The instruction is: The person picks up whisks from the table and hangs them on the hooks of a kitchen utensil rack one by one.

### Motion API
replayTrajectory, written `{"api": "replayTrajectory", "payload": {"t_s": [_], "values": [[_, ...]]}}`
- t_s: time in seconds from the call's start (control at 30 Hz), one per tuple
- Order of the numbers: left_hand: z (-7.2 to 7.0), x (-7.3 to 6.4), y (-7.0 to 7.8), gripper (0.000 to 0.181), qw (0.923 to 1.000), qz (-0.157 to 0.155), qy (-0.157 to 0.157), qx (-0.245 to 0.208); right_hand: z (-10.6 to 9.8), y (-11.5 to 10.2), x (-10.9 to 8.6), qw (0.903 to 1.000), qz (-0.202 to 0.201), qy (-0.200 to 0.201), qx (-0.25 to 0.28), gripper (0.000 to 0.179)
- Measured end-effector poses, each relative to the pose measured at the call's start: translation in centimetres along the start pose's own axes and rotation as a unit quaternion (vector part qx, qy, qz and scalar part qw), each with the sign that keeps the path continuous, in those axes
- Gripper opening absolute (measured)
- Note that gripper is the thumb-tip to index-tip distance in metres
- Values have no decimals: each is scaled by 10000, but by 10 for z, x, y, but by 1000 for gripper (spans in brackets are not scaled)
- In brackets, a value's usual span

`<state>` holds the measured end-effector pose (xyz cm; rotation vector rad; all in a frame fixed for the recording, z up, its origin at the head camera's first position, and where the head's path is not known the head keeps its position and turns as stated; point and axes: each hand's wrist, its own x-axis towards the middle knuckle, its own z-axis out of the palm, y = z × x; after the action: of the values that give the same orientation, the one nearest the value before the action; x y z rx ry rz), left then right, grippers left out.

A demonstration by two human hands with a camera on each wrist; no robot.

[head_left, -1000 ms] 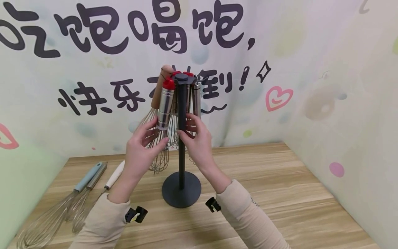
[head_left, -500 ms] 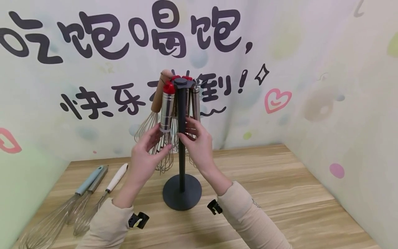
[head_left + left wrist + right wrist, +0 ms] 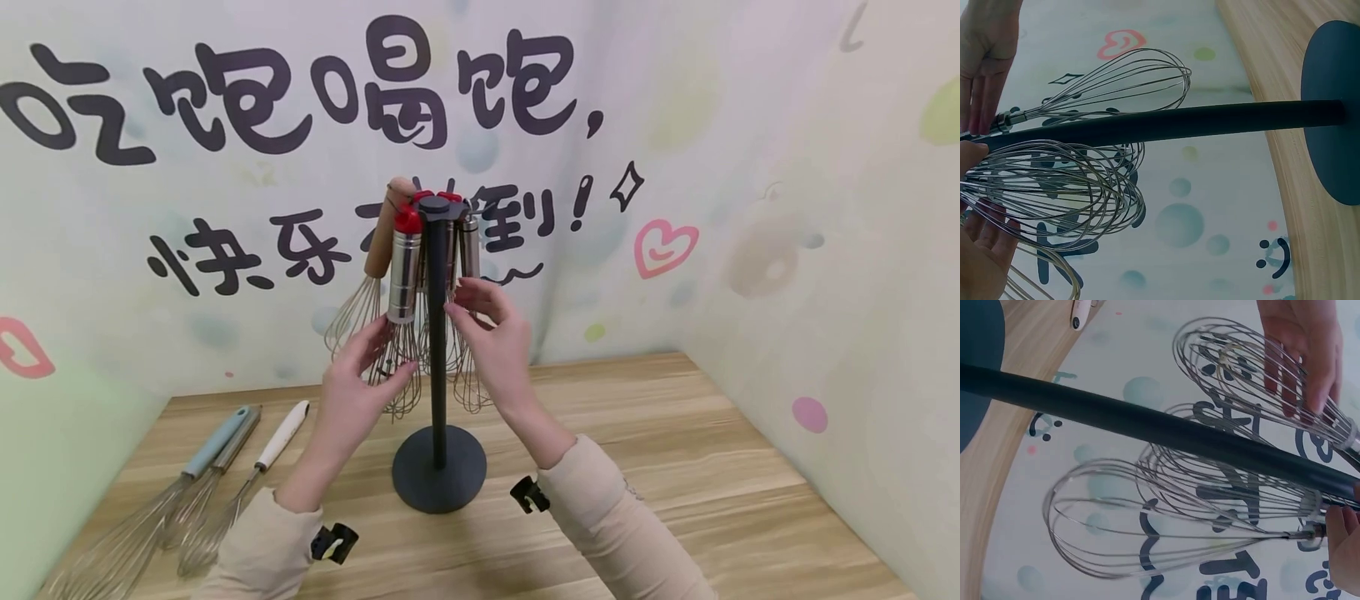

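Since the earlier frame, my right hand (image 3: 501,346) has eased right, away from the black stand's (image 3: 439,375) pole; my left hand (image 3: 356,379) has hardly moved. My left cups the wires of the red-topped whisk (image 3: 405,271) loosely, thumb and fingers apart. My right is by the neck of the slim steel whisk (image 3: 470,246); I can't tell whether it grips. To settle them well, I think I should touch lightly, calm any swing and avoid lifting a handle off the stand. The red-topped whisk hangs nearly upright at the stand's left, its steel handle shiny and ringed. Just left, a wooden-handled whisk (image 3: 386,233) hangs tilted.
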<state>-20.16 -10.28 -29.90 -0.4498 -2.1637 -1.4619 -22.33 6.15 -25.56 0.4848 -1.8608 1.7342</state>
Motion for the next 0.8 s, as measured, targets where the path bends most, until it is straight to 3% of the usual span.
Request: {"api": "replayTrajectory", "payload": {"t_s": [0.2, 0.43, 0.8], "values": [[1, -2, -1, 67, 9998, 160, -15, 78, -10, -13, 16, 9989, -172, 174, 389, 33], [2, -5, -3, 67, 9997, 144, 4, 222, -21, -27, 34, 9983, -350, 357, 294, 36], [0, -7, -4, 68, 9995, 118, 24, 281, -29, -37, 59, 9976, -535, -12, 430, 50]]}}
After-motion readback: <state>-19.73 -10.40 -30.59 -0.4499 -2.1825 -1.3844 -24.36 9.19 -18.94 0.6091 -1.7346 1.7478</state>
